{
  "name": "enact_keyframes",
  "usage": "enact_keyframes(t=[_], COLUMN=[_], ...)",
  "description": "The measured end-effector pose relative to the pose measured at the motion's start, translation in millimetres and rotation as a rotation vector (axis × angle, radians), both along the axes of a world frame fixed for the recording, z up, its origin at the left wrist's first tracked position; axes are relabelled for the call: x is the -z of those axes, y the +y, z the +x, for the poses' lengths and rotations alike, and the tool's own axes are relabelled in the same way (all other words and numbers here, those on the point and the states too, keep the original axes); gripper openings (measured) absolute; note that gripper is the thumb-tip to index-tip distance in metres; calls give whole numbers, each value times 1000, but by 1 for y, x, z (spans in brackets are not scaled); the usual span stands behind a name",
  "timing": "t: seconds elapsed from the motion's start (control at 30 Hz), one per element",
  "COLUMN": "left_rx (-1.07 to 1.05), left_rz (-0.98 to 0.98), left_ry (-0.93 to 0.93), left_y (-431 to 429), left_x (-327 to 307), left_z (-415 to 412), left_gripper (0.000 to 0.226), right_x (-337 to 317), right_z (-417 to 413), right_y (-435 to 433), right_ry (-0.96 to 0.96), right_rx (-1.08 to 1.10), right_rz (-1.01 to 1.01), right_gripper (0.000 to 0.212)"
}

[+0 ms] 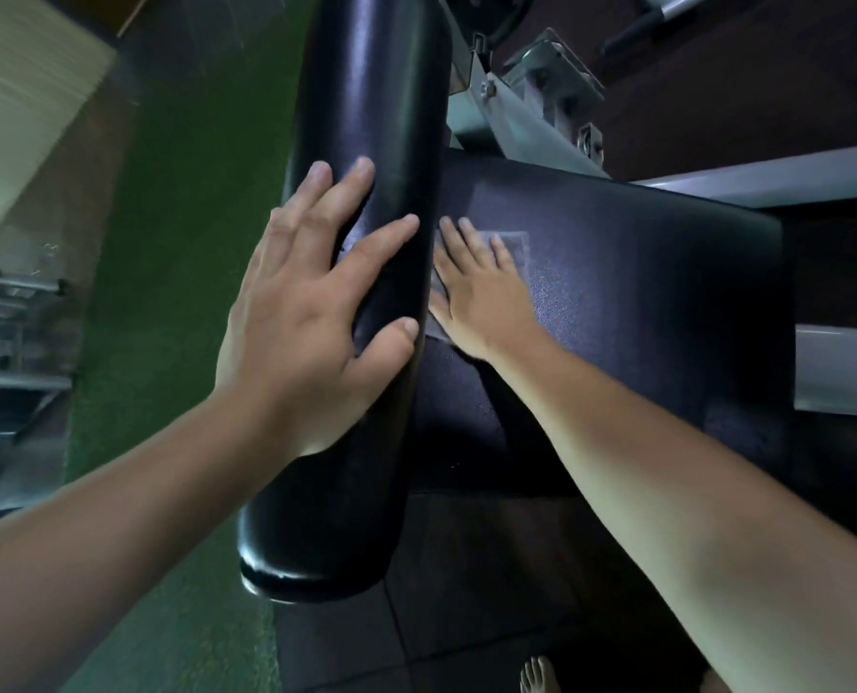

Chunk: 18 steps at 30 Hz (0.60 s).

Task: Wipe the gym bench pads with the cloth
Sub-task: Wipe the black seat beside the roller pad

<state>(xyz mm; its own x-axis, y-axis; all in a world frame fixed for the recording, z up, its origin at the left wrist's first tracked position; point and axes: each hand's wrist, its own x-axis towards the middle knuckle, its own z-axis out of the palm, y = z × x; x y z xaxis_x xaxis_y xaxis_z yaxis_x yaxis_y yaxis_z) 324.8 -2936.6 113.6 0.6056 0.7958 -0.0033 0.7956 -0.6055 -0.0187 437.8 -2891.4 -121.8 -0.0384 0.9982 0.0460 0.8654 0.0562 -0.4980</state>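
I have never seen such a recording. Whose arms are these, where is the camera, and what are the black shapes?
There is one picture, taken by a camera worn on the person's head and looking down, so the two bare arms belong to the wearer. No machine is at work here. The left hand lies with straight fingers against the long rounded black pad, perhaps to steady it. The right hand presses flat on a thin grey cloth that lies on the wider black pad beside it. Both pads belong to a gym bench, and its grey metal frame shows above. A bare foot stands on the dark floor below.
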Motion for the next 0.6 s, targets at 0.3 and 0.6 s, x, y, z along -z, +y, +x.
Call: enact_keyframes(t=[0.3,0.6], left_rx=[21,18], left_rz=[7,11], left_ry=[-13,-29], left_y=[0,1], left_x=[0,0], left_z=[-1,-3], left_gripper=[67,63], right_x=[6,-12], right_z=[-75,-63], right_y=[-162,-73], right_ry=[124,49], right_rx=[-101,75], right_rz=[8,-106], right_gripper=[66,73])
